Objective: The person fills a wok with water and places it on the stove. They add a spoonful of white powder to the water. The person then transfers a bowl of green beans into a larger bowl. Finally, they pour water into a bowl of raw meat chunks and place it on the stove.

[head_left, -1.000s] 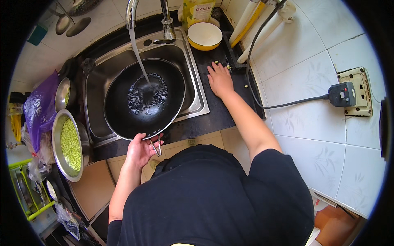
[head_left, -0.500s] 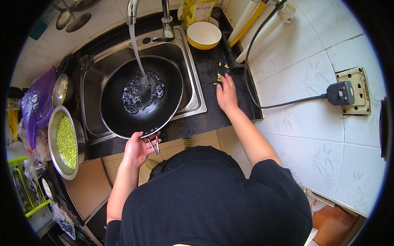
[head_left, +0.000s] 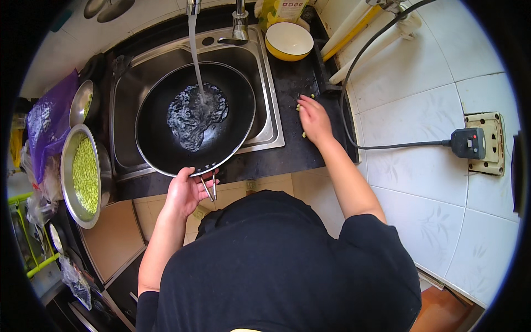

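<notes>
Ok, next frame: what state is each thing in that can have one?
Tap: running
Pan: over the sink, water pooled inside
Left grip: holding the pan's near rim
Right grip: open, fingertips at loose beans on the counter
Large steel bowl: holds many green beans
Yellow bowl: upright
Plug: in the wall socket
</notes>
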Action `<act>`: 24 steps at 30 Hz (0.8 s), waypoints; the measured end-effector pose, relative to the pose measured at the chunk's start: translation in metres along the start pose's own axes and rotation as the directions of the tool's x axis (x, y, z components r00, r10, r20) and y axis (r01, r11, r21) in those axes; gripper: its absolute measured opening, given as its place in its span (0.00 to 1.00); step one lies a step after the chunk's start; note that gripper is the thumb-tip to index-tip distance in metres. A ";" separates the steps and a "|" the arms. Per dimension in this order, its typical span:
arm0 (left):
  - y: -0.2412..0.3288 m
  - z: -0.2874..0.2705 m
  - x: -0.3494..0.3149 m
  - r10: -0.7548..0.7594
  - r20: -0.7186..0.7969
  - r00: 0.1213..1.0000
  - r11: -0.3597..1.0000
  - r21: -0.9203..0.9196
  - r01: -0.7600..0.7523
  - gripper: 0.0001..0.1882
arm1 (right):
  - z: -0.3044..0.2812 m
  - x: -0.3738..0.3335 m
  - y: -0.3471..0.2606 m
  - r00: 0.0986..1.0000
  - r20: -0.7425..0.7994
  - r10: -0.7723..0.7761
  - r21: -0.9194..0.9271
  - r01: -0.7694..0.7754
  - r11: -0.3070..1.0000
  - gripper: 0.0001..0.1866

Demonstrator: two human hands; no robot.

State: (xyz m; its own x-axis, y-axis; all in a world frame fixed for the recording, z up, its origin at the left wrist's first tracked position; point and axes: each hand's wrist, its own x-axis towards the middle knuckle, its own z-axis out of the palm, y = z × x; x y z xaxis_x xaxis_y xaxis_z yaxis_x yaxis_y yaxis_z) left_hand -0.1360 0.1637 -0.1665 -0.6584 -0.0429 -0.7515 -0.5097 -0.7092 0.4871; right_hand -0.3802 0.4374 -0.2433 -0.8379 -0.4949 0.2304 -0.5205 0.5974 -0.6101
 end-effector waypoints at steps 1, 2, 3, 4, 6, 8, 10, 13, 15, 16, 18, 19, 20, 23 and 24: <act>0.001 0.000 0.000 -0.001 -0.003 1.000 1.000 0.002 0.001 0.23 | -0.004 -0.008 0.003 0.993 -0.119 0.001 -0.003 -0.002 1.000 0.15; 0.000 0.001 0.000 -0.002 -0.006 1.000 1.000 0.004 0.002 0.23 | -0.007 -0.016 0.005 0.972 -0.236 0.002 -0.005 -0.003 1.000 0.13; 0.000 0.000 -0.001 0.001 -0.011 1.000 1.000 0.004 -0.001 0.23 | -0.013 -0.023 0.000 0.975 -0.203 0.089 0.015 -0.088 0.996 0.19; 0.001 0.000 -0.001 -0.003 -0.014 1.000 1.000 0.004 0.003 0.23 | -0.011 -0.032 -0.005 0.978 -0.205 0.031 -0.095 -0.052 0.994 0.22; 0.003 0.003 0.000 -0.012 -0.018 1.000 1.000 0.009 0.012 0.23 | -0.001 -0.043 -0.015 0.977 -0.196 -0.080 -0.309 0.016 0.951 0.28; 0.005 0.004 0.000 -0.021 -0.008 1.000 1.000 0.021 0.021 0.23 | 0.006 -0.039 -0.018 1.000 -0.010 0.010 -0.434 -0.013 0.901 0.35; 0.005 0.004 0.000 -0.024 -0.009 1.000 0.999 0.026 0.024 0.23 | 0.019 -0.025 -0.005 0.997 -0.071 0.044 -0.433 -0.071 0.899 0.34; 0.004 0.003 -0.001 -0.024 -0.017 1.000 0.999 0.028 0.025 0.23 | 0.024 0.007 0.008 0.980 -0.187 -0.070 -0.432 -0.018 0.902 0.28; 0.002 0.001 0.000 -0.024 -0.017 1.000 0.999 0.023 0.024 0.23 | 0.018 0.023 0.007 0.990 -0.138 -0.040 -0.413 -0.021 0.911 0.24; 0.002 0.000 0.000 -0.022 -0.018 1.000 1.000 0.020 0.023 0.23 | 0.016 0.030 0.007 0.993 -0.113 -0.026 -0.404 -0.022 0.915 0.22; 0.001 0.000 0.000 -0.018 -0.021 1.000 1.000 0.013 0.018 0.23 | 0.016 0.039 0.012 0.971 -0.163 -0.175 -0.455 0.083 0.887 0.13; 0.000 0.000 0.000 -0.015 -0.020 1.000 1.000 0.015 0.015 0.23 | 0.017 0.043 0.017 0.973 -0.137 -0.184 -0.450 0.104 0.887 0.12; -0.001 0.001 0.000 -0.011 -0.020 1.000 1.000 0.017 0.011 0.23 | 0.018 0.044 0.020 0.975 -0.112 -0.193 -0.445 0.125 0.887 0.11; -0.003 -0.003 0.000 0.011 -0.007 1.000 0.999 0.039 -0.010 0.23 | 0.019 0.045 0.017 0.966 -0.113 -0.233 -0.442 0.161 0.883 0.07; -0.004 -0.004 0.000 0.019 -0.002 1.000 0.999 0.049 -0.019 0.24 | 0.019 0.044 0.016 0.968 -0.102 -0.229 -0.432 0.164 0.887 0.06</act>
State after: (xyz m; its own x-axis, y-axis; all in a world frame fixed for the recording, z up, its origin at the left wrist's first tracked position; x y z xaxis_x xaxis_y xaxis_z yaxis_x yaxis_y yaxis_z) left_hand -0.1318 0.1633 -0.1704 -0.6671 -0.0577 -0.7428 -0.5238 -0.6726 0.5227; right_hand -0.4227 0.4129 -0.2579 -0.7090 -0.5512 0.4400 -0.6698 0.7216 -0.1753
